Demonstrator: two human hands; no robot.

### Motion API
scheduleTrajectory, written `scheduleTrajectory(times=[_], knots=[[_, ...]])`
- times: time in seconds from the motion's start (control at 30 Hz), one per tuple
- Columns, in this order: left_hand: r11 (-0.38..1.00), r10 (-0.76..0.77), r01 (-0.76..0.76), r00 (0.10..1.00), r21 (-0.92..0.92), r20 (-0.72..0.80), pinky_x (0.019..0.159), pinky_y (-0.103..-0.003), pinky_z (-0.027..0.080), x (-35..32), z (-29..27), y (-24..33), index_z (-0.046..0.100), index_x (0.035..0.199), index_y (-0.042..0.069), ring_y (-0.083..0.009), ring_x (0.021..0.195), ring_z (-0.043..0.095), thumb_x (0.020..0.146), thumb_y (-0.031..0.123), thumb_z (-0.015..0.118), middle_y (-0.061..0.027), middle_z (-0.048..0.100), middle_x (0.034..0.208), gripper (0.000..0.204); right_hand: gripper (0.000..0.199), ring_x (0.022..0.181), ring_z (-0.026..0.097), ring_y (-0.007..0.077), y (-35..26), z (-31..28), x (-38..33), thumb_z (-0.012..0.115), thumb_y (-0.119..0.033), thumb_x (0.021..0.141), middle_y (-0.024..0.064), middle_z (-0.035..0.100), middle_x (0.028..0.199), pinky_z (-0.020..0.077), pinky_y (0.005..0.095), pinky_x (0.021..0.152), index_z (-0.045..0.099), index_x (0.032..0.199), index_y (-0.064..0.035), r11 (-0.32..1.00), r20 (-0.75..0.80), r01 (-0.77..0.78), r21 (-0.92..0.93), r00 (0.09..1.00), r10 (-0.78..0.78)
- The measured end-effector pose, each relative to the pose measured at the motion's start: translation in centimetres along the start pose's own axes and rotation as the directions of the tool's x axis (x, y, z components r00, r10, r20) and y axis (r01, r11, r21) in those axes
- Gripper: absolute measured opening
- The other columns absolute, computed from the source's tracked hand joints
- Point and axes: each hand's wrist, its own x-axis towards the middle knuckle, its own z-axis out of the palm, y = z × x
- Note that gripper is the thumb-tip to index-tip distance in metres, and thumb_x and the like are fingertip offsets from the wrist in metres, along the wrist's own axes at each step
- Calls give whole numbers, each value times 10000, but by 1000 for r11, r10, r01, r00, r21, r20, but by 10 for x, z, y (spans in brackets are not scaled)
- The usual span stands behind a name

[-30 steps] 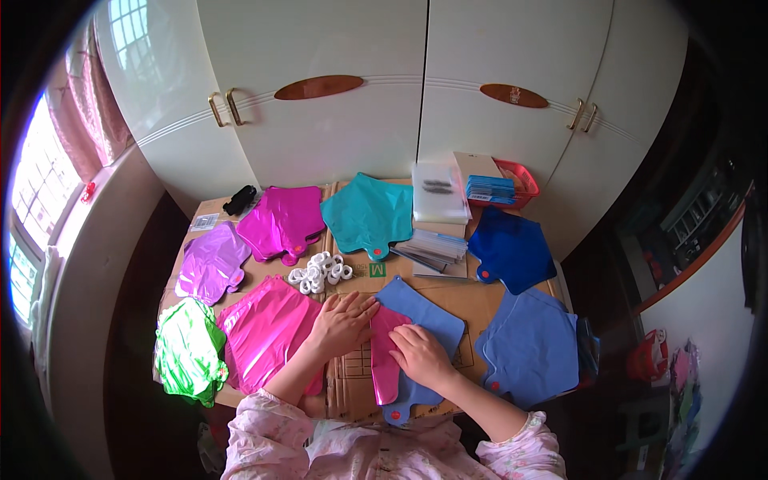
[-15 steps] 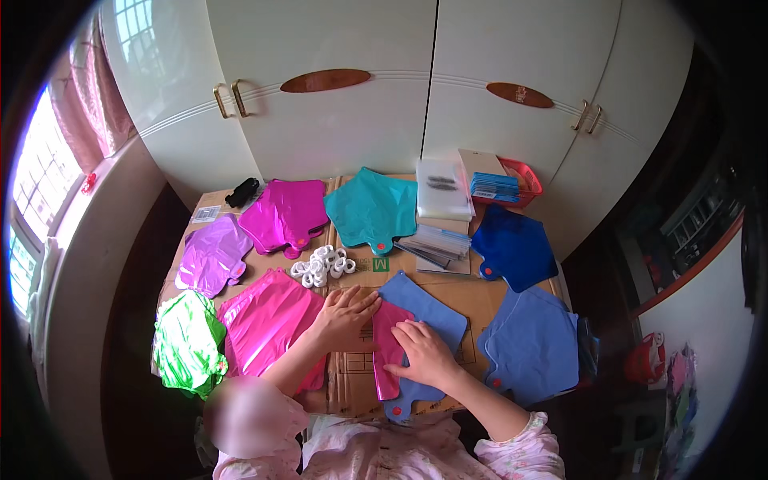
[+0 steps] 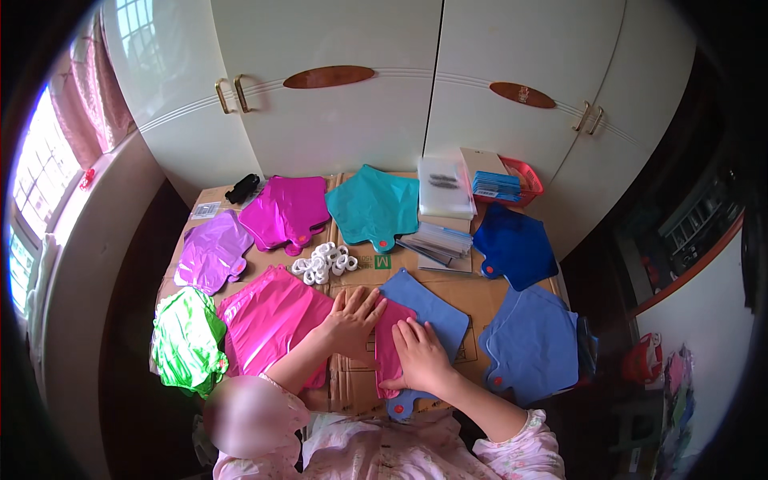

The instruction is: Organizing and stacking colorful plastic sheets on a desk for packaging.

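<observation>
Pink foil sheet [image 3: 387, 340] is pressed flat near the front edge of the cardboard-covered table [image 3: 472, 290], lying partly over a slate-blue foil piece [image 3: 432, 314]. The left hand [image 3: 352, 318] is laid open, fingers spread, across the sheet's left edge; nothing is gripped. The right hand [image 3: 422, 356] is likewise flattened palm-down on the sheet's right side, fingers extended, nothing clasped.

To the left, a stack of hot-pink foil pieces [image 3: 268, 316] is seen, and at the front-left corner a crumpled green foil piece [image 3: 186, 340]. Along the left edge a lilac piece [image 3: 212, 252] is laid; behind it a magenta one [image 3: 286, 212], then a teal one [image 3: 374, 206] near the back edge. White plastic rings [image 3: 324, 264] are heaped mid-table.

At the back-right corner a red basket [image 3: 530, 181] is placed, with blue packets [image 3: 496, 187] held in it. Beside it a pile of clear bags [image 3: 445, 186] is stacked. Royal-blue foil [image 3: 514, 246] and more slate-blue foil [image 3: 532, 344] are spread along the right edge.
</observation>
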Motion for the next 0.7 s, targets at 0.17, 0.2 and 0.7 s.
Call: scheduleTrajectory(times=[0.17,0.2,0.7], knots=[[999,3,-3,1000,40,-8,1081,-607,128,0,2,-1,139,1467,58,-429,1381,140,532,791,626,-196,130,1516,1284,1185,1313,314,346,-5,-5,1,666,-751,522,216,390,1357,263,516,1072,385,1299,99,999,53,-14,-29,998,16],[999,5,-5,1000,53,-7,1081,-607,131,0,2,-2,146,1468,70,-423,1381,150,542,795,617,-185,136,1518,1268,1183,1315,310,349,-5,-5,0,663,-754,524,218,384,1362,258,520,1073,385,1303,93,999,59,-18,-30,998,19],[999,-41,40,989,-16,-144,1063,-614,168,6,16,-14,314,1435,179,-331,1378,231,879,347,490,-31,274,1501,606,923,1286,315,373,-2,0,0,589,-758,602,209,398,1327,271,596,1022,409,1378,-292,997,47,42,-69,998,-39]])
